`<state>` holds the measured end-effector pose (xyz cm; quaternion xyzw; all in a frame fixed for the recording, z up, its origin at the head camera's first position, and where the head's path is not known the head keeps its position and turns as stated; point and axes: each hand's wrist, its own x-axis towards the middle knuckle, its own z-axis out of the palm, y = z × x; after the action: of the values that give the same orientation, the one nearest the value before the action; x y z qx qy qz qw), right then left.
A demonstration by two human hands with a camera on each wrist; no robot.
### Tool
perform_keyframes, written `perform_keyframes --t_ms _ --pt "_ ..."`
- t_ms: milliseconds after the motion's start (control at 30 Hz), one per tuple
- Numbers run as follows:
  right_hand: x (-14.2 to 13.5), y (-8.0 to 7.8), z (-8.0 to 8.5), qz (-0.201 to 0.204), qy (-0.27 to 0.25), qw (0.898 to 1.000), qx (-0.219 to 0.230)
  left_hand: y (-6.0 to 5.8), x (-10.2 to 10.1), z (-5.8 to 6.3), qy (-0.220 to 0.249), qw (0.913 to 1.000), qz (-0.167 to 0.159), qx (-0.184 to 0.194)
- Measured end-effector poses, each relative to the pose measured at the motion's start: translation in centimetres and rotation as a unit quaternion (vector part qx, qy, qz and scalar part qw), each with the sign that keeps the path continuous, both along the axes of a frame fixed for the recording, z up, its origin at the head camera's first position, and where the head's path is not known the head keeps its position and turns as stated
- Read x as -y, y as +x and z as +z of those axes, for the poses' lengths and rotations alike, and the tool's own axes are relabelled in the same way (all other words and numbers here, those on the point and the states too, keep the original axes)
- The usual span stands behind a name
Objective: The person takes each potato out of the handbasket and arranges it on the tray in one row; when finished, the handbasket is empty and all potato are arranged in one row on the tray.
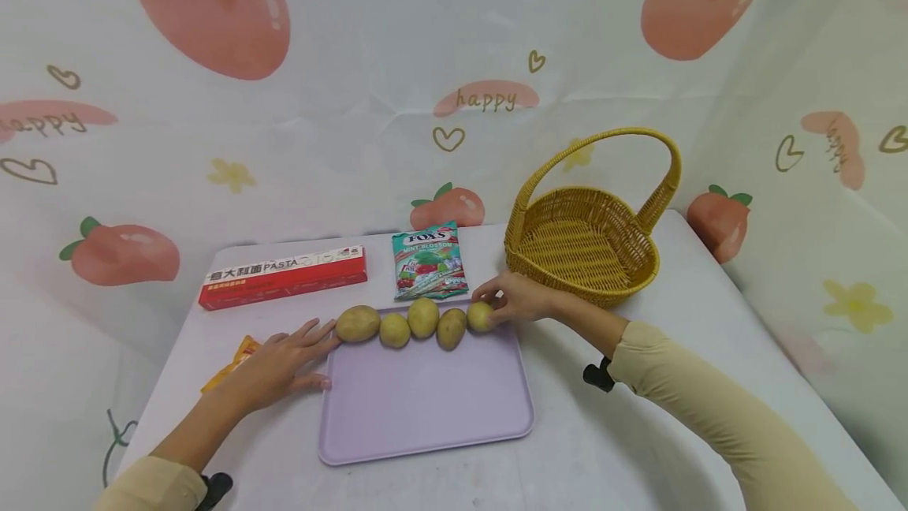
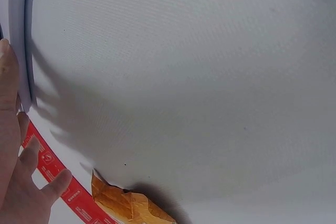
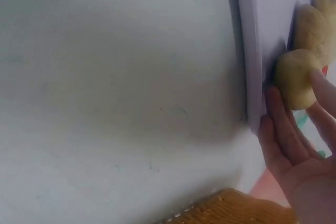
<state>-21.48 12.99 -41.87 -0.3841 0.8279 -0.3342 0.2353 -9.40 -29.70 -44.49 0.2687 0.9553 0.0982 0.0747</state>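
Observation:
Several potatoes (image 1: 423, 318) stand in a row along the far edge of a light purple tray (image 1: 426, 400). At the row's right end, my right hand (image 1: 516, 298) holds the last small round potato (image 3: 295, 80) between thumb and fingers, at the tray's far right corner. My left hand (image 1: 287, 365) lies over the tray's left rim with fingers spread and fairly straight. Its fingertips are right beside the leftmost, larger potato (image 1: 358, 324), and its thumb touches the rim. Only part of the left hand shows in the left wrist view.
A yellow wicker basket (image 1: 585, 282) with a tall handle stands behind my right hand. Back left lies a red and white pasta box (image 1: 284, 281). A green Fox's candy bag (image 1: 429, 262) is behind the tray. An orange packet (image 2: 131, 205) lies partly under my left hand.

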Motion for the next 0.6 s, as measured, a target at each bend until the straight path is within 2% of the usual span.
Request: perform_keyframes --t_ms 167,333,467,600 --pt "-0.1 0.4 0.3 0.003 0.009 1.0 0.019 0.0 0.0 -0.1 0.001 1.0 0.0 -0.001" --pt "-1.3 0.9 1.4 0.001 0.006 0.999 0.048 0.0 -0.1 0.0 0.001 1.0 0.0 -0.004" --pt "-3.1 1.0 2.7 -0.008 -0.006 0.999 0.035 0.2 -0.1 0.1 -0.001 0.9999 0.002 -0.01" --pt "-5.7 1.2 4.4 -0.038 -0.012 0.999 0.015 0.3 -0.1 0.1 -0.009 0.9998 0.008 -0.013"
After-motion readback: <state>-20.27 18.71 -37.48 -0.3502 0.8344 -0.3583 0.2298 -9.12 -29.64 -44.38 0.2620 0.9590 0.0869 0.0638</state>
